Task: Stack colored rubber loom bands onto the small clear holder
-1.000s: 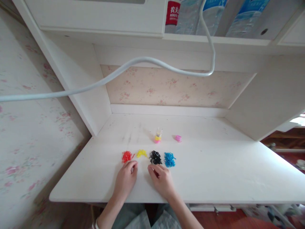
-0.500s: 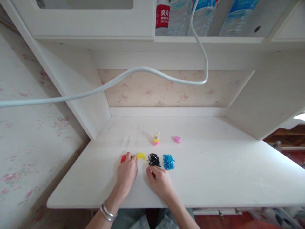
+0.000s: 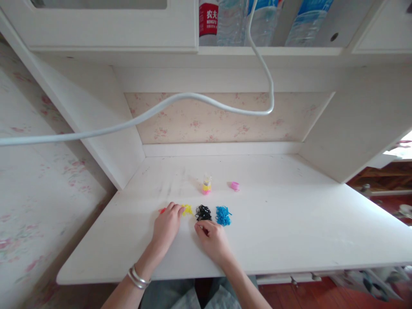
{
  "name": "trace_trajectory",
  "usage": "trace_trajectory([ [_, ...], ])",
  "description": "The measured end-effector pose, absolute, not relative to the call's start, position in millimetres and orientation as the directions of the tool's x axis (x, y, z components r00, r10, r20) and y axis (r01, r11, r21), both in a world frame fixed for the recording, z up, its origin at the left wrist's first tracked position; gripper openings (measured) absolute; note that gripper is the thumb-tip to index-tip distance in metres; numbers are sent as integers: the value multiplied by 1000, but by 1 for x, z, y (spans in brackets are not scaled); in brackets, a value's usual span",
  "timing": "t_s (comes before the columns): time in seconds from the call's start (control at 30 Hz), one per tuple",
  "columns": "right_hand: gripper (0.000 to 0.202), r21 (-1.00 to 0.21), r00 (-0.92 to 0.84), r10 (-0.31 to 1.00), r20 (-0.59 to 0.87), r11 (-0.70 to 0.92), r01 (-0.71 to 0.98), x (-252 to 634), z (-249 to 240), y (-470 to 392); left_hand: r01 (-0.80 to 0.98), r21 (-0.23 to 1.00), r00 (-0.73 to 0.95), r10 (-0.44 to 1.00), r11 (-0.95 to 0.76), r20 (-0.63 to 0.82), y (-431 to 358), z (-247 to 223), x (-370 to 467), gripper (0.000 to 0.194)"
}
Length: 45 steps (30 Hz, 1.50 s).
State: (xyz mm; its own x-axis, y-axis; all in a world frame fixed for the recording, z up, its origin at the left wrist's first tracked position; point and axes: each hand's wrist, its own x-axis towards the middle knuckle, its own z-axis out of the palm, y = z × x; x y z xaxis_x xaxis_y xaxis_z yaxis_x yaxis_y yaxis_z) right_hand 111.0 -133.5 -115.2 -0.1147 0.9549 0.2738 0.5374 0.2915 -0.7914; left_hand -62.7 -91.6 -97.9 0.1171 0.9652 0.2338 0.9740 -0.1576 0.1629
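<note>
Small piles of what look like rubber bands lie in a row on the white desk: red [image 3: 162, 210], yellow [image 3: 187, 210], black [image 3: 203, 213] and blue [image 3: 223, 215]. My left hand [image 3: 166, 225] rests over the red pile, hiding most of it. Its bent fingertips come together at the yellow pile's left edge; anything between them is hidden. Just in front of the black pile, my right hand [image 3: 213, 240] has its thumb and forefinger pinched together. Whatever that pinch holds is too small to name.
Behind the piles stands a small clear container [image 3: 207, 184] with yellow and pink in it. A pink ring-like piece [image 3: 235, 186] lies to its right. A white cable [image 3: 193, 96] hangs across the view, below a shelf with plastic bottles [image 3: 231, 23].
The view has shifted slightly, moving everything a little left. My left fingers have spread a little over the yellow pile's edge. My right hand keeps its pinch by the black pile.
</note>
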Motion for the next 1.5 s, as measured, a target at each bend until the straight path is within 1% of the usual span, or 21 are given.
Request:
trace_trajectory([
  [0.13, 25, -826, -89, 961, 261, 270, 494, 112, -115, -132, 974, 178, 95, 967, -138, 235, -88, -94, -62, 32],
  [0.23, 26, -843, -78, 964, 255, 261, 470, 112, -117, -131, 969, 204, 86, 966, -138, 244, -85, -89, -60, 30],
  [0.37, 27, -841, -58, 967, 249, 246, 483, 111, -119, -129, 941, 294, 85, 956, -170, 280, -79, -79, -56, 23],
  [0.5, 27, -839, -63, 969, 241, 240, 488, 112, -119, -129, 866, 419, 107, 919, -273, 379, -65, -58, -46, 19],
  [0.63, 27, -830, -63, 971, 229, 229, 508, 113, -119, -129, 772, 484, 152, 859, -412, 489, -44, -32, -28, 19],
  [0.77, 25, -831, -39, 973, 227, 215, 513, 113, -119, -128, 742, 487, 168, 831, -461, 530, -22, -16, -10, 20],
  [1.1, 23, -859, -15, 975, 223, 204, 470, 112, -118, -126, 768, 501, 144, 870, -399, 471, 13, -24, 13, 18],
  [1.3, 22, -863, -16, 972, 232, 214, 457, 114, -121, -125, 736, 481, 226, 843, -477, 489, 14, -24, 10, 24],
  [1.43, 21, -855, -21, 969, 247, 228, 466, 114, -121, -125, 699, 524, 173, 826, -487, 537, 1, -23, -8, 23],
  [1.5, 21, -848, -28, 967, 253, 236, 474, 113, -121, -126, 693, 547, 148, 835, -470, 530, -11, -26, -23, 23],
])
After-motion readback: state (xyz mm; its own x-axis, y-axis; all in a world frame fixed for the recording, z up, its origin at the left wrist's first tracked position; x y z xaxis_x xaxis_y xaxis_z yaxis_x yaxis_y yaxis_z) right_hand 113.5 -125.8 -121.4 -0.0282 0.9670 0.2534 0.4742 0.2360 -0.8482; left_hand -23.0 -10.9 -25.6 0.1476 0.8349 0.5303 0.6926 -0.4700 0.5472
